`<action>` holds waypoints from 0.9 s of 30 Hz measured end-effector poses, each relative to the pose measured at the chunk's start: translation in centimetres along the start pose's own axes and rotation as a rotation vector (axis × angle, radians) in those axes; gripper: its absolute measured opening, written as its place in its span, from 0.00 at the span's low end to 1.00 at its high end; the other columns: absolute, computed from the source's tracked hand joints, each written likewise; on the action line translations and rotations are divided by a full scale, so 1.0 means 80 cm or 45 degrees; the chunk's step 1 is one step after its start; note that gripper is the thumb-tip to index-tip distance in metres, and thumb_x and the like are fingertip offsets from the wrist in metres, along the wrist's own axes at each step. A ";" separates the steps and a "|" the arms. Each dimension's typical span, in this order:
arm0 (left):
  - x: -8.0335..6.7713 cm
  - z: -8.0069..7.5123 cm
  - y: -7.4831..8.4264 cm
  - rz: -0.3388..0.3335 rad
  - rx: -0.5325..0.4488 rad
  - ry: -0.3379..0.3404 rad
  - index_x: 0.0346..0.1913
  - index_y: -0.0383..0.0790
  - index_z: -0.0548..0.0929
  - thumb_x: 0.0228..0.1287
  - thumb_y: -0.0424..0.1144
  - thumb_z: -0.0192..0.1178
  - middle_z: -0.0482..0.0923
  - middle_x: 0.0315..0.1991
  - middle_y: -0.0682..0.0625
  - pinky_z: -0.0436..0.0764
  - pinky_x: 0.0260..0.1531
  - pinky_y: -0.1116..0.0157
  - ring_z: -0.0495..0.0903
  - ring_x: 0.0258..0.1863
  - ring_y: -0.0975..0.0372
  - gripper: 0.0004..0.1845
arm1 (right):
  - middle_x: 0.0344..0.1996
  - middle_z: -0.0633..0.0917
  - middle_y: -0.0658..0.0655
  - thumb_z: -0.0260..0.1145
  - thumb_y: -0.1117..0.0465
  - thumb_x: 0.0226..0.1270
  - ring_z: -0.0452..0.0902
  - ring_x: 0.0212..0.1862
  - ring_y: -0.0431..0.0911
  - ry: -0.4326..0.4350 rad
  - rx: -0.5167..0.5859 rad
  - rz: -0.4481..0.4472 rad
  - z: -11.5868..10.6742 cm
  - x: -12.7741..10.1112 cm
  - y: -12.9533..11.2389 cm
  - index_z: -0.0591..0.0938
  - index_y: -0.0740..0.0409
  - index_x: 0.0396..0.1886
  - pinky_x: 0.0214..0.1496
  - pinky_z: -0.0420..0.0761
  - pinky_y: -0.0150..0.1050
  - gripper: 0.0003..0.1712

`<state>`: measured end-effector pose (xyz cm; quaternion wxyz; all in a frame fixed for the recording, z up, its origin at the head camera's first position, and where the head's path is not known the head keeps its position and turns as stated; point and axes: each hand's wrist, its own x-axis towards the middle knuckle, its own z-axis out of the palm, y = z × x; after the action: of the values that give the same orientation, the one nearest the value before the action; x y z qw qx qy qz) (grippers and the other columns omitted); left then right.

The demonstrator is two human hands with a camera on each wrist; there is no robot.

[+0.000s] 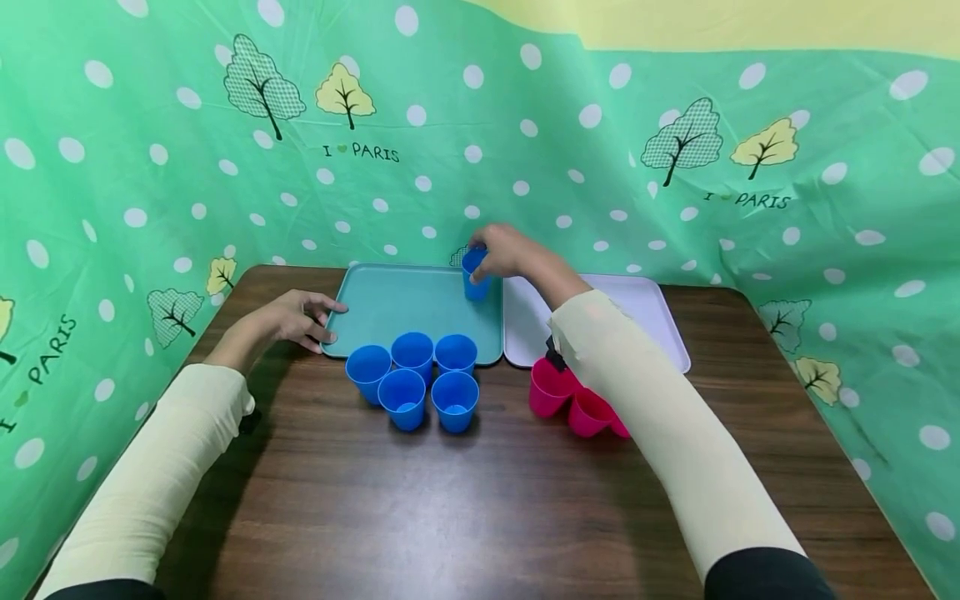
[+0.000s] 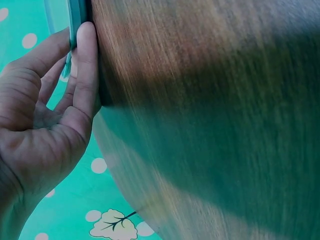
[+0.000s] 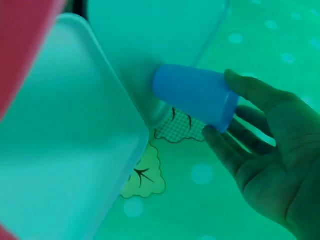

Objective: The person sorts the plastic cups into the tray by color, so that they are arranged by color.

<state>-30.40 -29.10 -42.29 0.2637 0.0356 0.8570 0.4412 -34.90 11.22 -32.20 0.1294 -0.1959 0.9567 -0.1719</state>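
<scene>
My right hand (image 1: 504,252) grips a blue cup (image 1: 476,279) by its rim, upright over the far right corner of the teal tray (image 1: 405,310). In the right wrist view, thumb and fingertips sit around the rim of this cup (image 3: 192,92), its base at the tray surface. On the left, my left hand (image 1: 296,318) pinches the tray's left edge, thumb and fingers on either side of the rim (image 2: 75,22). Several more blue cups (image 1: 402,398) stand upright in a cluster along the tray's near edge.
A pale lilac tray (image 1: 630,308) lies right beside the teal one, partly hidden by my right forearm. Pink cups (image 1: 553,390) stand near its front edge, some covered by the sleeve. A green printed cloth (image 1: 480,125) hangs behind the wooden table (image 1: 480,517).
</scene>
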 end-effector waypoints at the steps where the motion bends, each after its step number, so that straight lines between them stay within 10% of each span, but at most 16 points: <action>1: 0.000 0.000 0.000 0.000 0.000 0.000 0.83 0.30 0.73 0.72 0.23 0.73 0.72 0.44 0.47 0.95 0.40 0.59 0.83 0.35 0.58 0.38 | 0.78 0.80 0.66 0.80 0.57 0.75 0.76 0.77 0.60 0.006 0.012 0.013 0.001 0.002 -0.001 0.78 0.62 0.81 0.81 0.80 0.56 0.39; 18: 0.002 -0.001 0.000 -0.016 0.013 -0.001 0.83 0.31 0.73 0.72 0.23 0.73 0.71 0.42 0.48 0.95 0.40 0.59 0.82 0.34 0.58 0.39 | 0.71 0.83 0.66 0.80 0.55 0.76 0.80 0.70 0.57 0.189 0.196 0.133 0.037 0.037 -0.040 0.77 0.66 0.80 0.74 0.84 0.52 0.40; 24: 0.001 -0.001 0.000 -0.016 0.008 -0.004 0.83 0.31 0.72 0.72 0.23 0.72 0.72 0.42 0.48 0.95 0.40 0.59 0.83 0.34 0.58 0.39 | 0.72 0.84 0.58 0.85 0.46 0.70 0.80 0.65 0.50 0.155 0.227 0.231 0.067 0.123 0.010 0.78 0.58 0.81 0.68 0.85 0.46 0.46; 27: 0.000 0.000 0.001 -0.012 0.005 -0.003 0.83 0.31 0.72 0.72 0.23 0.73 0.72 0.42 0.48 0.95 0.40 0.59 0.83 0.34 0.59 0.39 | 0.74 0.82 0.59 0.82 0.45 0.73 0.79 0.67 0.50 0.167 0.206 0.264 0.065 0.113 -0.001 0.78 0.59 0.80 0.72 0.84 0.47 0.44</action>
<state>-30.46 -29.08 -42.24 0.2668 0.0326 0.8577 0.4382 -41.27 5.93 -38.48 0.0988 -0.0733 0.9613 -0.2466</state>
